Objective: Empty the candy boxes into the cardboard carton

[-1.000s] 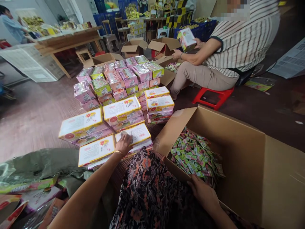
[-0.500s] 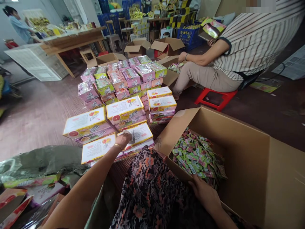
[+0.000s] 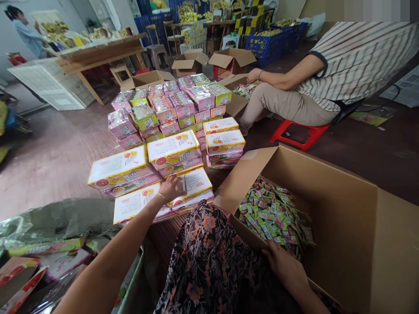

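Observation:
My left hand [image 3: 172, 188] rests on top of a white and yellow candy box [image 3: 194, 185] in the nearest stack on the floor, fingers curled over its near edge. My right hand [image 3: 284, 266] lies on the near wall of a large open cardboard carton [image 3: 343, 209], fingers bent over the rim. Inside the carton lies a heap of small green and pink sachets [image 3: 275, 213]. Beside the left hand sit more flat candy boxes [image 3: 118, 168], stacked two or three high.
Behind the flat boxes stands a pile of pink and green wrapped boxes [image 3: 170, 109]. A person in a striped shirt [image 3: 353, 61] sits on a red stool [image 3: 299, 131] at the right. Open cartons [image 3: 231, 61], a wooden table [image 3: 98, 52] and blue crates [image 3: 271, 41] fill the back. Flattened packaging [image 3: 19, 270] lies at lower left.
The seated person has put away the box held up earlier, and that arm now bends back out of sight. My left hand shifted slightly on the box top. My right hand stayed on the carton rim.

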### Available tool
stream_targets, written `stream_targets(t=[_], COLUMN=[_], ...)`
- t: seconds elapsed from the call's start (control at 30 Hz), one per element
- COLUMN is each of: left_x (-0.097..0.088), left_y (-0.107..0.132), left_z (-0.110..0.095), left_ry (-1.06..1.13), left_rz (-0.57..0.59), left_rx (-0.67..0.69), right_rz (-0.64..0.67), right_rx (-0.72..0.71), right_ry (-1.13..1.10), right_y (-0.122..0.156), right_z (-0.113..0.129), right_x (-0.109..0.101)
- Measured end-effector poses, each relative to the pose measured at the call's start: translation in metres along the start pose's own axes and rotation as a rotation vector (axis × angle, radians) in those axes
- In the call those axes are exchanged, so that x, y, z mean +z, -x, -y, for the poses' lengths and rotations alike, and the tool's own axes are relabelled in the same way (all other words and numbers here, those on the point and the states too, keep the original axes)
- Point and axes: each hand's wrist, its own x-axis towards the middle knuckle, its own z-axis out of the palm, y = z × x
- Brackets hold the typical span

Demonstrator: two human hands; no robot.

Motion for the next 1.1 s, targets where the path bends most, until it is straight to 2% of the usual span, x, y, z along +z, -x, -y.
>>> stream_targets(t=[0.07,0.17,0.27,0.37,0.5,0.57,0.67,0.73,0.8,0.9,0.97,1.03,1.1], left_x=[0.007,0.018,0.023,0.019,-0.002,-0.018,-0.05,-0.074,-0.097,-0.118,-0.118,-0.108,-0.091], left_y=[-0.002,-0.006,-0.009,-0.01,-0.008,-0.007,-0.01,-0.016,-0.025,-0.033,-0.032,-0.027,-0.02], left_z=[-0.002,-0.007,-0.014,-0.022,-0.034,-0.042,-0.063,-0.088,-0.124,-0.198,-0.251,-0.3,-0.339], left_ry=[-0.079,-0.183,-0.219,-0.21,-0.062,0.066,0.262,0.319,0.339,0.408,0.468,0.5,0.491], left_rz=[0.084,0.189,0.186,0.132,0.101,0.103,0.041,-0.018,-0.078,-0.108,-0.054,0.024,0.081], left_rx=[0.049,0.043,0.021,0.011,-0.023,-0.011,0.08,0.148,0.23,0.39,0.496,0.587,0.64], right_rz=[-0.011,-0.026,0.007,0.03,0.008,-0.015,-0.034,-0.053,-0.118,-0.263,-0.333,-0.393,-0.511], right_rx=[-0.008,-0.001,0.021,0.024,0.005,-0.017,-0.049,-0.07,-0.1,-0.162,-0.175,-0.149,-0.091], right_ry=[-0.005,-0.006,-0.003,0.001,0.003,-0.013,-0.108,-0.35,-0.754,-1.309,-1.534,-1.67,-1.752], right_y=[-0.001,-0.001,-0.002,-0.002,0.0,-0.001,-0.006,-0.012,-0.016,-0.013,-0.006,0.0,0.001], right_z=[-0.001,-0.002,0.0,0.002,0.004,0.002,-0.002,-0.002,0.002,0.007,0.004,-0.007,-0.024], right_x=[0.002,0.004,0.003,-0.002,-0.008,-0.008,-0.006,-0.007,-0.021,-0.07,-0.115,-0.155,-0.18])
